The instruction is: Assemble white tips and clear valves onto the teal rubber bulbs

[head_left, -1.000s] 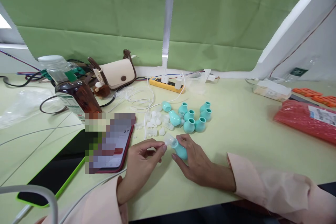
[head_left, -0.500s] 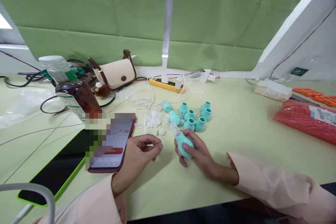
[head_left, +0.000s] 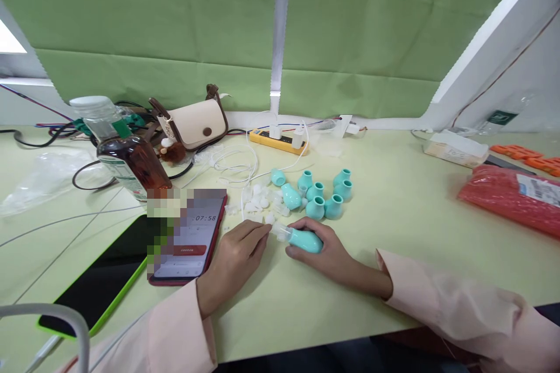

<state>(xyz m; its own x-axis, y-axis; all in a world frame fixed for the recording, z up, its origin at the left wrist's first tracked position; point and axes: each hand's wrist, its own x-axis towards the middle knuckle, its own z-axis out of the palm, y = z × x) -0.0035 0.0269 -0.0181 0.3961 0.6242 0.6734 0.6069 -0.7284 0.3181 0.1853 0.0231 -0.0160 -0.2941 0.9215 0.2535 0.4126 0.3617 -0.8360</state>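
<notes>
My right hand (head_left: 326, 247) is wrapped round a teal squeeze bulb (head_left: 307, 240), which lies sideways with its clear plastic nozzle (head_left: 281, 231) pointing left. My left hand (head_left: 238, 253) pinches at the nozzle's free end; the small translucent piece in its fingertips is mostly hidden. Just beyond my hands is a loose pile of small white and clear plastic parts (head_left: 258, 197). To the right of that pile, several more teal bulbs (head_left: 315, 207) stand or lie, most of them with open necks upward.
At the left lie a phone with a lit screen (head_left: 192, 245) and a green-edged phone (head_left: 100, 274). Behind them are a brown bottle (head_left: 140, 163) and a cream handbag (head_left: 199, 122). A yellow power strip (head_left: 280, 143) sits at the back. A red plastic package (head_left: 503, 198) lies at the right.
My left hand has moved its pinched fingertips to the nozzle's end. My right hand has turned the bulb from pointing up and away to pointing left.
</notes>
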